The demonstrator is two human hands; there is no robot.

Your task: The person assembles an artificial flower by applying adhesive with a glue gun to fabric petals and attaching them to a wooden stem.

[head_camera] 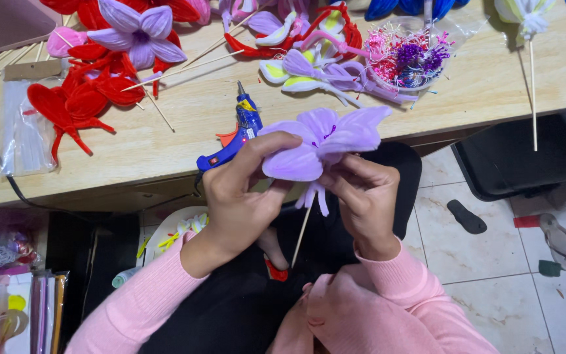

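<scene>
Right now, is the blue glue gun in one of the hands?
No, the glue gun lies on the wooden table; both hands hold the purple flower.

The flower [325, 141] held between the two hands is pale lilac with a few darker purple threads at its heart, and its stick [301, 236] is plain light wood. Both sleeves [145, 301] are soft pink over a black lap. Just behind it lies a glue gun [237, 137], bright blue with an orange trigger and a yellow label. Far left on the pale wood table [479, 85] sits a heap of red petals [80, 98] topped by another lilac flower [137, 31]. Farther back, white petals tipped yellow mix with lilac ones [309, 69]. The clear bag [404, 56] holds pink, purple and white stamens. The floor tiles [486, 262] are off-white.
</scene>
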